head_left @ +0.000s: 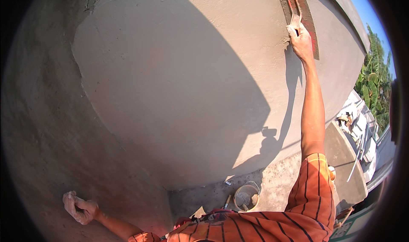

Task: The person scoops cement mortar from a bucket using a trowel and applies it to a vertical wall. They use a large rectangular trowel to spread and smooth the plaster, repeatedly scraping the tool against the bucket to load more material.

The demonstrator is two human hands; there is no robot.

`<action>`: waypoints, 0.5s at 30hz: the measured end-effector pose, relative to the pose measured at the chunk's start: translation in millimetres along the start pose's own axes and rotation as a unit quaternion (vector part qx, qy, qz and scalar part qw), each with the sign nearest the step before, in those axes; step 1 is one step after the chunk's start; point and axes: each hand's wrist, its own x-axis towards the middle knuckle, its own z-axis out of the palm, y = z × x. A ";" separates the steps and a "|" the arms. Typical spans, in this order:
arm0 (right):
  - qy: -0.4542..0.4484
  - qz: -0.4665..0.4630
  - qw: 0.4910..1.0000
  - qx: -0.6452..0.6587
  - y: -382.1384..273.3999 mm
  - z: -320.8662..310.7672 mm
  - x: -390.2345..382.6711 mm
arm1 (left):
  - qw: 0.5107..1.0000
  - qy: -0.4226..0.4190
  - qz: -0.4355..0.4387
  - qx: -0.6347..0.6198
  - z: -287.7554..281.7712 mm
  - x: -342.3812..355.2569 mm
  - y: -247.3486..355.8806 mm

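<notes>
High on the wall at the right, my right hand (301,42) is closed round the handle of a long plastering trowel (313,18). Its flat blade, smeared with grey mortar over red, lies against the plastered wall (179,80). My right arm is stretched up to it. At the lower left, my left hand (81,208), caked with pale mortar, is loosely curled beside the darker side wall (47,148). A gap shows between its thumb and fingers, with nothing visible in it.
Below the wall stands a bucket (246,198) with mortar and a tool inside. White slabs and debris (362,131) lie past a low grey ledge (347,169) at the right, with green plants (375,78) beyond. My shadow falls across the wall.
</notes>
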 end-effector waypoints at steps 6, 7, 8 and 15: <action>-0.008 0.040 0.992 -0.121 -58.6 10.0 7.2 | 1.000 0.007 0.012 -0.002 -6.3 16.4 12.9; -0.002 0.038 0.998 -0.052 -86.4 25.6 7.9 | 1.000 0.022 0.003 -0.019 -4.3 20.5 14.9; 0.005 0.022 1.000 0.006 -106.6 43.8 4.8 | 0.999 0.020 0.012 -0.038 3.0 20.7 15.9; -0.128 0.109 0.829 0.534 -370.0 186.8 -10.6 | 0.993 0.004 0.104 -0.048 -9.0 3.7 -0.2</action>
